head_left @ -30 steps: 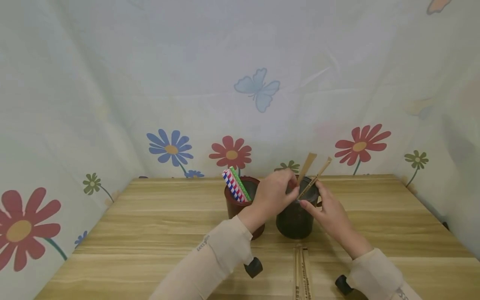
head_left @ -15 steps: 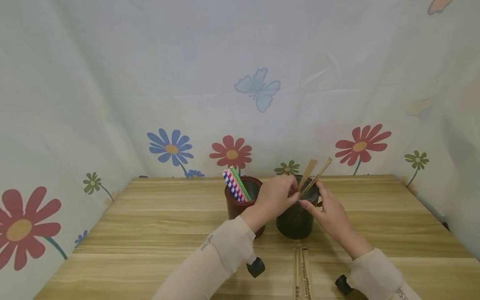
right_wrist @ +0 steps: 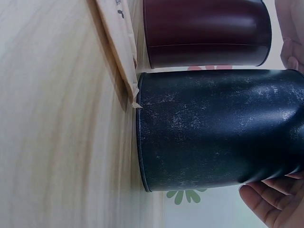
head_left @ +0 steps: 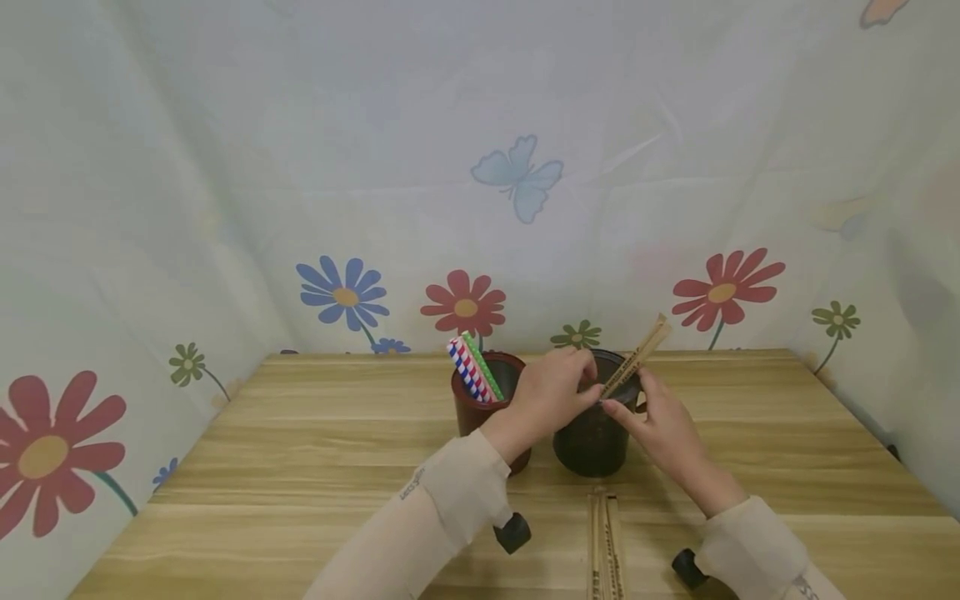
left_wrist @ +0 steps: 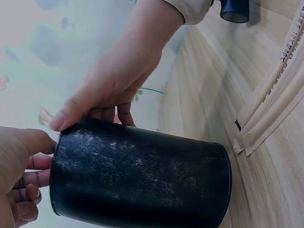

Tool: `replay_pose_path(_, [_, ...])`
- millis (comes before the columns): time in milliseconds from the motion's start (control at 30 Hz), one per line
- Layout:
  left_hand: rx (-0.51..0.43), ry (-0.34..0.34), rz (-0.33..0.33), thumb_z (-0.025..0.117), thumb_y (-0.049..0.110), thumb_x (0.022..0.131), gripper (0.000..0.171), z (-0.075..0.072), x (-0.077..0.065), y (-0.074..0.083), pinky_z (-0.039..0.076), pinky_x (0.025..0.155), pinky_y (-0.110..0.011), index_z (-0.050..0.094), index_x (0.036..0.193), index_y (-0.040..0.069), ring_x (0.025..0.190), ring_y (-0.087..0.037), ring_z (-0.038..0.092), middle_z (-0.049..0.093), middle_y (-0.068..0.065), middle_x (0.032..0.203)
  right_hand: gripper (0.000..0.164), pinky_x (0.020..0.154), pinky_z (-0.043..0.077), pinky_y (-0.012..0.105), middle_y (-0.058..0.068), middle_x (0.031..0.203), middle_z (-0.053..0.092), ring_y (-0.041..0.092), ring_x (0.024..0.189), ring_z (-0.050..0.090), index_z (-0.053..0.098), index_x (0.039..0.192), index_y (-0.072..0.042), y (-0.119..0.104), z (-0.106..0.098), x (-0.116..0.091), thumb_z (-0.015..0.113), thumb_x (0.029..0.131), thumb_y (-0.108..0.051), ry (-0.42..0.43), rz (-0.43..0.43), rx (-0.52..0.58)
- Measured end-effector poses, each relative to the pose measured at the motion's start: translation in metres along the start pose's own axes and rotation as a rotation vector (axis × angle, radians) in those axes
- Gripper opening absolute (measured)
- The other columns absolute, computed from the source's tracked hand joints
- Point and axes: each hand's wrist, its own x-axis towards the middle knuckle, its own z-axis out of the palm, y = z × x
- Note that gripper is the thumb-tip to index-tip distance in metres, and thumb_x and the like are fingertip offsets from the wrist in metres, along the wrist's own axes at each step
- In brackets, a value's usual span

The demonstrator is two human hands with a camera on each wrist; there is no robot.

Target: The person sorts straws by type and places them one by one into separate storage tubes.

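Observation:
A black leather-look cup (head_left: pixel 592 446) stands upright on the table. Paper-wrapped straws (head_left: pixel 637 360) lean to the right in its mouth, close together. My left hand (head_left: pixel 547 392) is over the cup's left rim, its fingers loosely bent near the straws' lower part. Nothing shows between those fingers in the left wrist view; their tips are partly hidden. On the right side, my right hand (head_left: pixel 663 429) holds the cup, thumb on the rim and fingers along its far side. More wrapped straws (left_wrist: pixel 280 85) lie on the table in front of the cup.
To the left stands a dark red cup (right_wrist: pixel 209 35) with several patterned straws (head_left: pixel 474 371), partly behind my left hand. The wooden table (head_left: pixel 322 450) meets a flower-print cloth (head_left: pixel 375 167) at its back edge.
One wrapped straw near my left fingers sank lower in the black cup, then tipped right against the other. My left hand came down slightly with it. My right hand stayed at the rim.

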Motion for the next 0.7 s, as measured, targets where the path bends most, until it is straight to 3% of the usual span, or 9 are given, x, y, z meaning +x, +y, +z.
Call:
replay_pose_path(200, [-0.028,0.061,0.040,0.067,0.034,0.089,0.018,-0.010,-0.011,0.002,0.046,0.063,-0.015,0.064,0.097,0.018,0.082,-0.008,0.060,0.064,0.005,0.093,0.061,0.075,0.055,0.044,0.025,0.131,0.053,0.036,0.104,0.061,0.041,0.137,0.001,0.001,0.001,0.000,0.058,0.094,-0.040,0.004,-0.010,0.009])
replay_pose_path(500, [-0.144,0.311,0.182,0.071,0.025,0.087,0.017,-0.021,-0.045,0.009,0.050,0.070,-0.018,0.065,0.097,0.012,0.082,-0.010,0.060,0.064,0.000,0.093,0.059,0.075,0.056,0.043,0.022,0.128,0.054,0.036,0.107,0.059,0.044,0.134,-0.001,0.002,0.000,0.001,0.059,0.093,-0.041,0.007,-0.016,0.023])
replay_pose_path(700, [-0.189,0.388,0.242,0.075,0.023,0.083,0.020,-0.022,-0.066,0.013,0.048,0.073,-0.020,0.066,0.096,0.012,0.078,-0.009,0.058,0.064,0.001,0.091,0.060,0.075,0.055,0.043,0.024,0.126,0.055,0.036,0.105,0.060,0.044,0.133,0.002,0.002,0.001,0.001,0.059,0.094,-0.041,0.012,-0.030,0.013])
